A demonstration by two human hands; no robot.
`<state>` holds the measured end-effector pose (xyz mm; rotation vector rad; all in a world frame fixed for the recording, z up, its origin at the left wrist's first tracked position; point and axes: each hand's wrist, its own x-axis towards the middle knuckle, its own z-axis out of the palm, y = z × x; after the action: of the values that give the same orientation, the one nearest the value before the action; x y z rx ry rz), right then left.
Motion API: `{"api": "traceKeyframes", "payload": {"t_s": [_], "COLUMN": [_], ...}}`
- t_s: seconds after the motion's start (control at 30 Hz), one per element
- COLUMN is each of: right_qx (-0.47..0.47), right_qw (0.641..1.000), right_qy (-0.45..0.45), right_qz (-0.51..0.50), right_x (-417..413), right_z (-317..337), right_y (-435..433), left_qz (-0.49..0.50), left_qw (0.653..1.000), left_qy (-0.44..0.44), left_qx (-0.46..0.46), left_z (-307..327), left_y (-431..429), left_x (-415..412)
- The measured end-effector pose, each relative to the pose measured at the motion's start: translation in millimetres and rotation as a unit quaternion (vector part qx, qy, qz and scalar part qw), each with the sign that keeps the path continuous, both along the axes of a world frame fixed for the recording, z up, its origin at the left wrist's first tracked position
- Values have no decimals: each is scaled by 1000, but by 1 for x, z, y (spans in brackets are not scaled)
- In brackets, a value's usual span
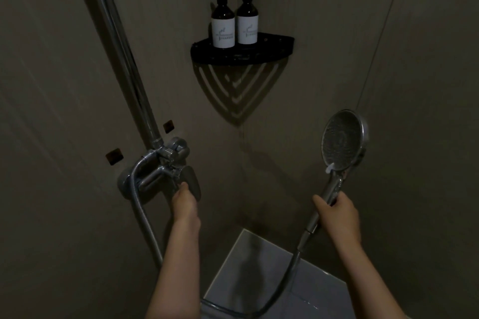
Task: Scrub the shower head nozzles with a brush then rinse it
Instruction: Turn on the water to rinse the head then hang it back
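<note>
On the left wall the left hand (185, 201) reaches up to the mixer lever (193, 182), its fingers (184, 186) curled onto the lever's lower end (most of them hidden behind it). Further right, two pump bottles (234, 24) stand on the corner shelf (269, 53). On the right, the right hand (337, 211) is clamped round the handle of the shower head (343, 140), held up with its nozzle face turned towards the wearer. No brush shows and no water runs, so this looks like the start of the rinse: the lever needs working gently, with the face tipped down towards the floor
</note>
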<state>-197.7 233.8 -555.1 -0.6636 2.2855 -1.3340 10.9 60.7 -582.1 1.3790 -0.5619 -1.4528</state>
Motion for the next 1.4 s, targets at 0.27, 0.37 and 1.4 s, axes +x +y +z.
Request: {"api": "traceKeyframes", "payload": {"t_s": [0.27,0.37,1.4], "right_qx": [22,29,39], "right_qw": [1000,999,995], "right_qy": [6,4,27], "right_qz": [-18,-28,-87], "right_x": [-7,-9,-31], "right_z": [0,1,-15], "right_y": [4,7,32], "left_qz": [-4,-6,4], "left_qw": [1000,1000,1000], "left_qy": [-17,-16,12], "left_qx": [-6,-7,-8], "left_z": [4,6,16], "left_y": [4,7,12], "left_x": [-1,0,-6]}}
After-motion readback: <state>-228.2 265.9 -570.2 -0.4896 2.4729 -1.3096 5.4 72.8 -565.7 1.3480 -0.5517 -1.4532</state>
